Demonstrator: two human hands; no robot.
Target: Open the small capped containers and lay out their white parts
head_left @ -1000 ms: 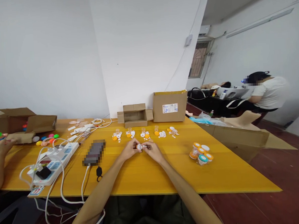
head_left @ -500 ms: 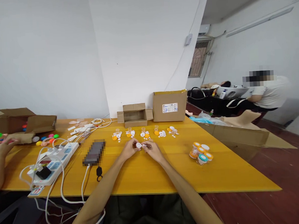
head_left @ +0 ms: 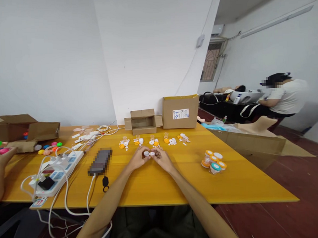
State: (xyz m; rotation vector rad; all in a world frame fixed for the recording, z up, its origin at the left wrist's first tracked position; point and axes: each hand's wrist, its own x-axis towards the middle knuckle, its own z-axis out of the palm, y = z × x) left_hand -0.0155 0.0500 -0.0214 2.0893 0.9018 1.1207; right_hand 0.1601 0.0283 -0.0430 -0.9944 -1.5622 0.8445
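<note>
My left hand (head_left: 139, 158) is closed on a small round white piece (head_left: 146, 153), held just above the table's middle. In my right hand (head_left: 161, 159) is a small white disc with dark holes or dots (head_left: 152, 153), pinched close beside the round piece; whether the two touch I cannot tell. Beyond my hands lies a row of small groups of parts: clear cups (head_left: 166, 135), orange rings (head_left: 166, 141) and white perforated discs (head_left: 172, 142). Several capped clear jars (head_left: 214, 162) with orange, white and teal lids are clustered to the right.
An open small carton (head_left: 143, 126) and a larger closed box (head_left: 180, 112) stand at the back. On the left are a phone (head_left: 100, 162), a power strip (head_left: 61, 174) with cables, and another person's hand (head_left: 1, 157) near colourful balls. Another person (head_left: 285, 94) sits far right.
The white disc in my right hand has turned so its dotted face shows beside the round piece. The other person's hand at left now holds a pink ball.
</note>
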